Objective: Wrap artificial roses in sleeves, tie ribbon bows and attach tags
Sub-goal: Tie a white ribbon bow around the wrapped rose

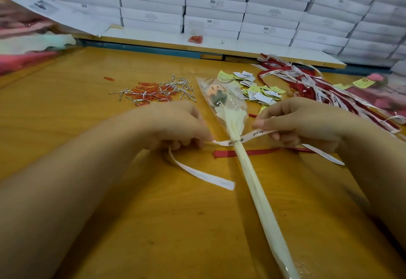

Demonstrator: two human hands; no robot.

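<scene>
Now my left hand (175, 124) and right hand (292, 120) each pinch the white printed ribbon (222, 143), tensioning it across the cream-sleeved rose stem (238, 153) for knotting.

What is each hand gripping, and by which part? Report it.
The left hand pinches the white printed ribbon left of where it crosses the cream-sleeved rose stem; the right hand pinches it on the right side.

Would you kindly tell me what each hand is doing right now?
Left hand: closed, pinching the white ribbon left of the wrapped rose.
Right hand: closed, pinching the same ribbon on the right.
</scene>
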